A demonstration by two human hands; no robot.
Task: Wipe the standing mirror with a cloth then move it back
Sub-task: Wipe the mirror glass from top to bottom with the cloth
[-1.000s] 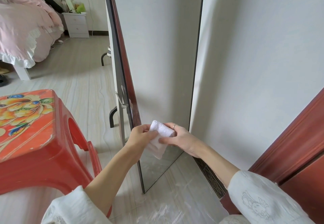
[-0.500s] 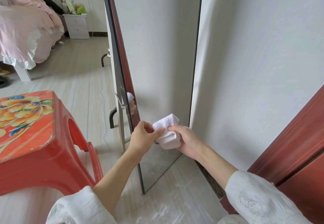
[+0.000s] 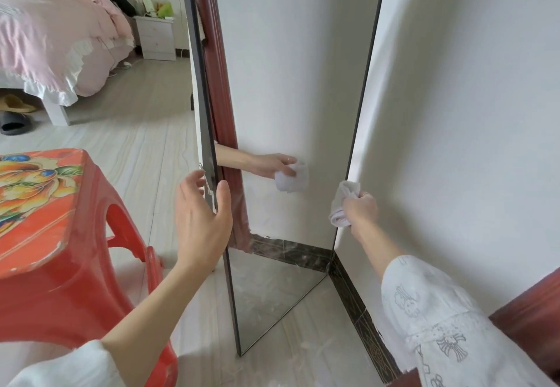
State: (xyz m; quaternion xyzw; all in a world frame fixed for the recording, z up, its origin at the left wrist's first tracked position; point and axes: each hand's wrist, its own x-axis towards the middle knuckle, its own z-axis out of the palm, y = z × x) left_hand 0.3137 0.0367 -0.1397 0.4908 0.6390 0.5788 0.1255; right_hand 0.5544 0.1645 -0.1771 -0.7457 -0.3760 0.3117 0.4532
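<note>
Change since the earlier frames: the two hands, formerly together on the cloth at the mirror's lower middle, have parted; the cloth has gone with the right hand to the mirror's right edge, and the left hand has shifted to the left edge.

Tall rectangular standing mirror with thin dark frame (image 3: 291,89): upright on the pale floor, its right edge close against the white wall (image 3: 469,114), its left edge toward the room. The glass reflects the wall, a reddish-brown door frame, the dark skirting, and an arm holding the cloth.

Red plastic stool with painted flower top (image 3: 60,250): on the floor to the left of the mirror, near the left forearm, apart from the mirror.

Bed with pink ruffled cover (image 3: 51,38): far left background. Small white bedside cabinet (image 3: 156,38): behind it, against the far wall.

Left hand (image 3: 203,220): open, fingers spread, thumb apart from the fingers, framing the mirror's left edge near a small metal bracket; whether it touches the frame cannot be told.

Right hand (image 3: 360,209): closed in a fist on the cloth, at the mirror's right edge, just beside the wall. White patterned sleeve on the forearm.

Small white crumpled cloth (image 3: 341,201): bunched in the right hand, its upper part touching or just at the mirror's right frame.
</note>
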